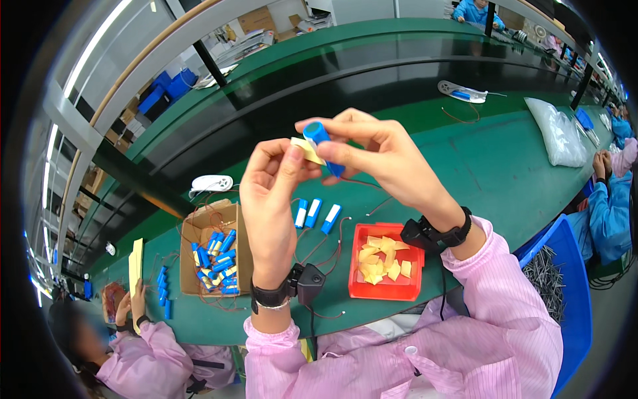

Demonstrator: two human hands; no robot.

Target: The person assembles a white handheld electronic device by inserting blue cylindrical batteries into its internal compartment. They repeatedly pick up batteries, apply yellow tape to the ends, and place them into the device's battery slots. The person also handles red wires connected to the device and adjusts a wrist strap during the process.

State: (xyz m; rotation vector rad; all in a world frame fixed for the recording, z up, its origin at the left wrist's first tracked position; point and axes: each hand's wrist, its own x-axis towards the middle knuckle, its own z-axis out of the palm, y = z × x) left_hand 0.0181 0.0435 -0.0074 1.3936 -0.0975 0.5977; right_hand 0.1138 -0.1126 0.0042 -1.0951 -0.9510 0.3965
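My right hand is closed round a blue cylindrical battery, tilted, its round end facing up, with a thin wire trailing below. Between the thumb and fingers of my left hand is a pale yellow sticker, which lies against the battery's side. Whether it sticks there I cannot tell. Under my hands, three blue batteries with white-yellow patches lie side by side on the green table. A red tray in front of me holds several yellow pieces.
Left of my left wrist, a cardboard box holds many wired batteries. Loose wires cross the green table. A white plastic bag lies at the right, above a blue bin of dark thin parts. Co-workers sit on both sides.
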